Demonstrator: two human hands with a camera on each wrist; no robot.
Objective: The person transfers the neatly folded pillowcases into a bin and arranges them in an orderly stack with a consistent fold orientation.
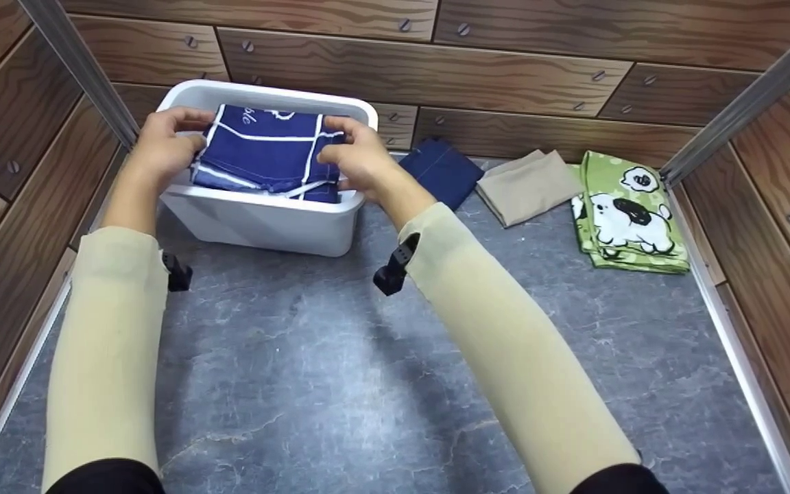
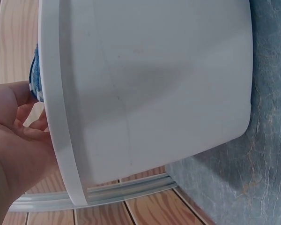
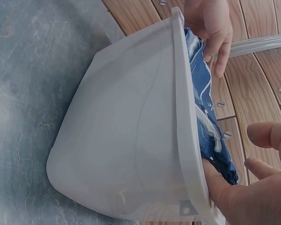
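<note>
A folded navy cloth with white lines and lettering lies in the mouth of a white plastic bin, its top near the rim. My left hand is at the cloth's left edge with fingers reaching over it. In the left wrist view, the left thumb meets the blue cloth just over the rim. At the opposite edge is my right hand, thumb and fingers spread. The right wrist view shows one digit of the right hand tucked inside the rim beside the cloth, the others standing away from it.
Right of the bin, a dark blue folded cloth, a beige folded cloth and a green dog-print cloth lie in a row along the back wall. Wood-patterned walls with metal edge strips enclose the grey marbled floor.
</note>
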